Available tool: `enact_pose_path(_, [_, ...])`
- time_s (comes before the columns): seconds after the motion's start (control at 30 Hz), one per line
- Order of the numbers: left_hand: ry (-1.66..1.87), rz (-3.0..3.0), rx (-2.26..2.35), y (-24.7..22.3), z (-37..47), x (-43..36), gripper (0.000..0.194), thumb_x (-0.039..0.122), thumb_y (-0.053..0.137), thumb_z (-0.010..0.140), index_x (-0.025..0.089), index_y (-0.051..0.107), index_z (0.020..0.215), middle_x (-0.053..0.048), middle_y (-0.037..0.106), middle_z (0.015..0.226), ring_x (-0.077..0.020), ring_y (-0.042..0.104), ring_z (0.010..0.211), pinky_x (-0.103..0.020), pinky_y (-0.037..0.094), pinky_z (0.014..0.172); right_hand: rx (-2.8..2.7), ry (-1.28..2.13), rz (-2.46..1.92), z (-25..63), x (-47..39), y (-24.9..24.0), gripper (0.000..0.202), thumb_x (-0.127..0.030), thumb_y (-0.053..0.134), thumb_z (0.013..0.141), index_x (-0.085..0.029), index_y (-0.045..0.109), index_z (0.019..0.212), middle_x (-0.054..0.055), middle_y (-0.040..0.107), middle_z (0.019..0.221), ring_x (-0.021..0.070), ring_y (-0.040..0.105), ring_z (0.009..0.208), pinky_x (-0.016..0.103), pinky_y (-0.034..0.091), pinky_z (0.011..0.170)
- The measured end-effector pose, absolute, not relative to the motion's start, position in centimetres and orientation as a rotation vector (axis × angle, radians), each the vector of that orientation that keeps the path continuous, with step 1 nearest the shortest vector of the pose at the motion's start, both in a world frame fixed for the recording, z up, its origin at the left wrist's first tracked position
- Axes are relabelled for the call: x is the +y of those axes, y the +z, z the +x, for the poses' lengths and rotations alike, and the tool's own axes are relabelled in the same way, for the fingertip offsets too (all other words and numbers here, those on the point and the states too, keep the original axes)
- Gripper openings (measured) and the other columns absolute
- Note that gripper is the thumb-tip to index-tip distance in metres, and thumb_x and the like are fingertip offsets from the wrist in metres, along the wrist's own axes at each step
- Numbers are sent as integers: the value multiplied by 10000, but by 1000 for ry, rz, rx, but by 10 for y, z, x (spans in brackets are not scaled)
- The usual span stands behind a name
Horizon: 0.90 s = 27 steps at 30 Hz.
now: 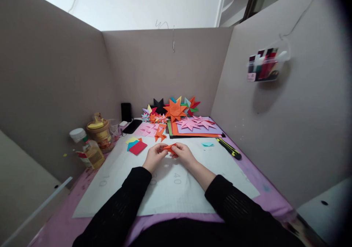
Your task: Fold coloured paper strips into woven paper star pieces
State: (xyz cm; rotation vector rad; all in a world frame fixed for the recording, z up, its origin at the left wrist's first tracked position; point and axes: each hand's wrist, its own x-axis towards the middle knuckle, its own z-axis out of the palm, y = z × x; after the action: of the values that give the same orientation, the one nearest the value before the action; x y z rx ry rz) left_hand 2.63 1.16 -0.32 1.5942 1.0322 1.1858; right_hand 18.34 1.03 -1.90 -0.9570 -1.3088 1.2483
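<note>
Gray partition walls (167,63) frame a white-covered tabletop (176,199) where the left hand's (155,154) and right hand's (182,153) fingers pinch a small folded orange paper piece (169,149) above the white surface.

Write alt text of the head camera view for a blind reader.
Left hand and right hand hold a small folded orange paper over a white sheet between grey panels. Beyond stands a large orange paper star beside other colourful stars; a yellow-and-black cutter lies right, a yellow-lidded jar stands left.
</note>
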Motion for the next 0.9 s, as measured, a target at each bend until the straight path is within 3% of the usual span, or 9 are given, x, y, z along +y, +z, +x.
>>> enact_pose_path(0.2, [1221,1394,1072,-3,24,15,315,327,639,651,119,622,887,-54,652,722,-156,616,651,-237,457,571,-1141,1332,-927,183,12,-16,303,-457,598,702,-155,577,705,-8,585,563,112,583,516,189,397,446])
enact_pose_path(0.33, [1265,1357,1088,-9,22,19,308,357,621,664,128,623,871,-45,652,705,-158,622,656,-245,468,574,-935,1519,-834,183,13,-15,256,-370,687,640,-165,567,735,10,617,636,132,622,575,208,454,496])
enact_pose_path(0.5, [1272,1434,1102,-10,23,19,307,362,606,679,125,635,872,-54,659,713,-163,624,677,-239,463,567,-833,1648,-747,186,13,-18,196,-286,697,664,-163,558,727,43,646,683,141,637,638,232,496,571])
enact_pose_path(0.7, [1268,1519,1097,-8,23,16,284,341,582,710,127,644,886,-60,668,747,-158,619,692,-236,455,583,-859,1731,-697,190,13,-23,178,-194,701,657,-167,584,788,25,639,742,119,625,674,220,505,620])
enact_pose_path(0.9, [1234,1513,1097,-7,23,14,279,343,589,704,125,647,868,-64,670,730,-168,621,705,-239,458,581,-856,1747,-676,191,15,-25,175,-136,712,614,-159,584,732,12,629,714,108,615,678,200,488,622])
